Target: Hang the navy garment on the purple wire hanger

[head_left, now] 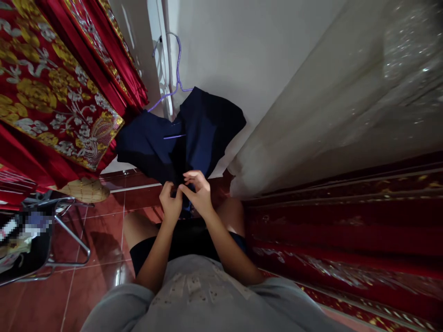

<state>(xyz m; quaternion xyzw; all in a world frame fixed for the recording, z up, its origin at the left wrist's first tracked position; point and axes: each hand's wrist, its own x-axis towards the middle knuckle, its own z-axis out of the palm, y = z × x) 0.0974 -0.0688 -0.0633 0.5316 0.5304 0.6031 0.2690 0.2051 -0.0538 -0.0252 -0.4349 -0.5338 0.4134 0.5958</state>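
Note:
A dark navy short-sleeved shirt (pixel 207 124) hangs on a purple-wrapped wire hanger (pixel 179 69), its neck open and its front toward me. At the lower part of the front opening, my left hand (pixel 170 200) is closed, thumb and fingers pinching the cloth. My right hand (pixel 200 190) meets it there, thumb tip close to the left fingers and the other fingers curved over the shirt's edge. Both hands are at the same spot on the front. Whatever small part lies between the fingertips is hidden. The shirt's lower end drops between my knees.
Red cloth with gold and silver embroidery (pixel 69 92) hangs at the left. Below it stands a metal-framed folding chair (pixel 74 235) with items on it. Translucent sheeting (pixel 294 115) and red decorated fabric (pixel 328 240) fill the right. The floor has red tiles (pixel 104 230).

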